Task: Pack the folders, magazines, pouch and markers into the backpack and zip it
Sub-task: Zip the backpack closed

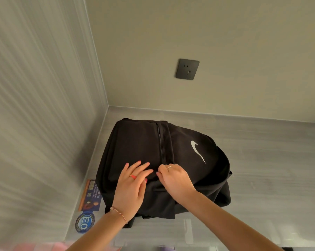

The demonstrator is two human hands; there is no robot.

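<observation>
A black backpack (144, 142) with a white swoosh logo lies on the grey table, pushed into the corner by the walls. A zip line runs down its middle. My left hand (132, 185) lies flat on the fabric left of the zip, fingers spread, a red ring on one finger. My right hand (173, 178) pinches something small at the near end of the zip line, thumb and fingers closed; the zip pull itself is hidden under the fingers. No folders, magazines, pouch or markers show outside the bag.
The grey table (261, 160) meets walls at the back and left. A label card and a round blue sticker (84, 221) lie at the bag's left. A dark wall socket (187, 69) is above. Pink (44, 247) and purple items peek at the bottom edge.
</observation>
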